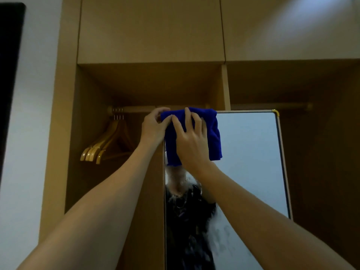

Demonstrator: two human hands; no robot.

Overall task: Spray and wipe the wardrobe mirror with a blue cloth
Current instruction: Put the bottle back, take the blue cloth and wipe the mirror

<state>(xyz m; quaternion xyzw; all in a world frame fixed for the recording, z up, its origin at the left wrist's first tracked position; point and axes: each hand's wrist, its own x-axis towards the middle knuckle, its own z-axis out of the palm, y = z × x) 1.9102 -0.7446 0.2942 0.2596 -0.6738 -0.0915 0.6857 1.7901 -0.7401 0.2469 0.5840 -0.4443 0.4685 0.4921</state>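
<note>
A tall framed mirror (249, 156) stands in front of the open wardrobe, its top edge just under the hanging rail. A folded blue cloth (213, 133) lies against the mirror's top left corner. My right hand (191, 141) presses flat on the cloth with fingers spread. My left hand (154, 125) pinches the cloth's upper left edge at the mirror's corner. Wet droplets and smears show on the glass lower down. No spray bottle is in view.
Several wooden hangers (105, 145) hang from the rail (134, 109) on the left inside the wardrobe. Closed upper cabinet doors (152, 30) sit above. A white wall (31, 114) lies to the left, with a dark panel at the far left edge.
</note>
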